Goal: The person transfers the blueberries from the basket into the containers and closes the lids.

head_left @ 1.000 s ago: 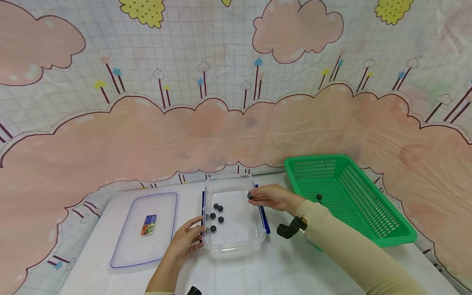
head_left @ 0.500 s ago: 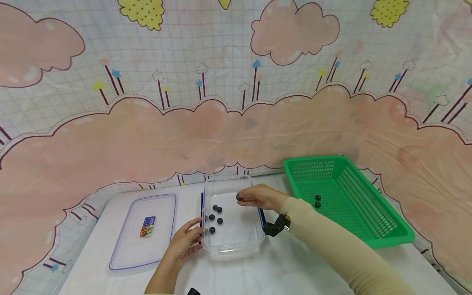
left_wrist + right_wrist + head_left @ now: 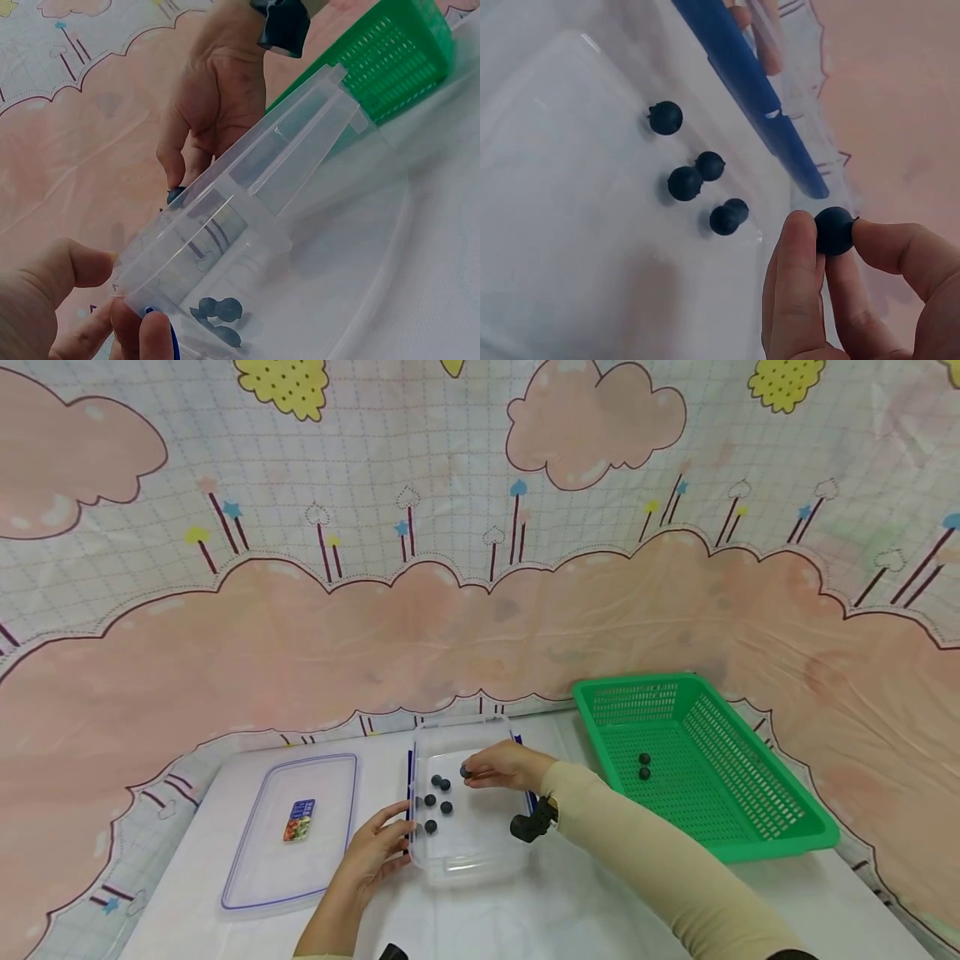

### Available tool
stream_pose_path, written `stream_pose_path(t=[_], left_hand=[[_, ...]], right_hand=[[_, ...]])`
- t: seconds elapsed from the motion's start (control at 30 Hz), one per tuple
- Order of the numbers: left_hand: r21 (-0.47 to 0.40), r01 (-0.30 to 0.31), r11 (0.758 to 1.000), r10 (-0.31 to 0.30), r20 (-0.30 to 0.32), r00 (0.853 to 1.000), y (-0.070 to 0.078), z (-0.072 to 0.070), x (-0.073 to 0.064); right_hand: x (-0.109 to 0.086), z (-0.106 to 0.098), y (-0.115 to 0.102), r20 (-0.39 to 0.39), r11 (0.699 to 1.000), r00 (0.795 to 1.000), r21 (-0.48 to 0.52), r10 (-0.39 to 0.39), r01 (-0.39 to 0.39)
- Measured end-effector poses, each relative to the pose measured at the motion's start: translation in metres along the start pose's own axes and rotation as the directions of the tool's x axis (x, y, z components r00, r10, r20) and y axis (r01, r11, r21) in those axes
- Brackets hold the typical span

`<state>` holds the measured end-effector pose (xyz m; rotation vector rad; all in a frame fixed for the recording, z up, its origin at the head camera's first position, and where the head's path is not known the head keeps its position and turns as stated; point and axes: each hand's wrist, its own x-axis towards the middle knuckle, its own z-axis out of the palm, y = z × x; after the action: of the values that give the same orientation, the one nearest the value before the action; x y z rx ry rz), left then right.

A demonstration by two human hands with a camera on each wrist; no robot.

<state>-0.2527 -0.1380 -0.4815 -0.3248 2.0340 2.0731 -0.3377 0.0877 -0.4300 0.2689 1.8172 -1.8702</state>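
A clear plastic food box (image 3: 487,852) with blue side latches stands at the middle of the table. Several blueberries (image 3: 446,807) lie on its floor, towards the left side; they also show as dark round blueberries (image 3: 684,184) in the right wrist view. Over the box, my right hand (image 3: 506,766) pinches one blueberry (image 3: 834,231) between thumb and fingertips. My left hand (image 3: 375,846) holds the box's left wall near a blue latch (image 3: 742,82), thumb at the rim and fingers curled at the outside. Two more blueberries (image 3: 644,766) sit in the green basket (image 3: 780,852).
The green basket stands right of the box, close to the back cloth. At the left lies a clear lid (image 3: 247,860) with a blue-violet rim and a colourful label (image 3: 300,820) on it. A patterned cloth (image 3: 465,643) hangs behind the white table (image 3: 585,902).
My right hand has moved left from the box's right rim to above its interior, carrying the blueberry. My left hand has stayed at the box's left side.
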Motion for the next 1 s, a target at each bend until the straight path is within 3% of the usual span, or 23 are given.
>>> stream_pose_path(t=[0.47,0.73,1.0], left_hand=[[0.008,0.010,1.000,-0.010,-0.004,1.000,0.000,0.000,0.001],[0.010,0.009,1.000,-0.009,-0.006,1.000,0.001,0.002,0.000],[0.008,0.003,1.000,-0.003,-0.003,1.000,0.002,0.000,-0.002]], right_hand=[[0.015,0.018,0.009,-0.026,0.999,0.999,0.006,0.037,-0.037],[0.021,0.021,0.019,-0.083,0.998,0.995,0.002,0.060,-0.060],[0.022,0.021,0.021,-0.101,0.997,0.994,-0.066,0.042,-0.048]])
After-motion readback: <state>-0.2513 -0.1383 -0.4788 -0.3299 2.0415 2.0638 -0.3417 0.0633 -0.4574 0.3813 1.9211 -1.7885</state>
